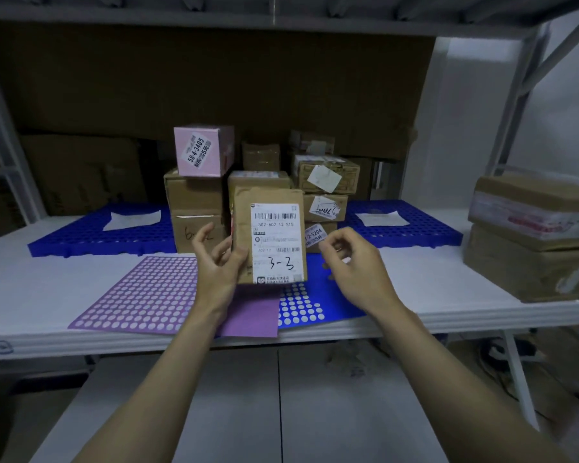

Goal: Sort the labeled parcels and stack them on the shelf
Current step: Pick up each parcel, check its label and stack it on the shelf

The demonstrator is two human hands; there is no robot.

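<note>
Mid-sort: your left hand (219,262) grips parcel 3-3 (269,235), right hand (348,262) loosely curled, empty; stack (248,182) at centre frame already shelved.

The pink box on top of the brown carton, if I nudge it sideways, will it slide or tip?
The pink box looks small and squarish, so it would likely slide rather than tip. It sits near the left edge of the brown carton, so a leftward push could drop it. Its weight cannot be judged.
</note>
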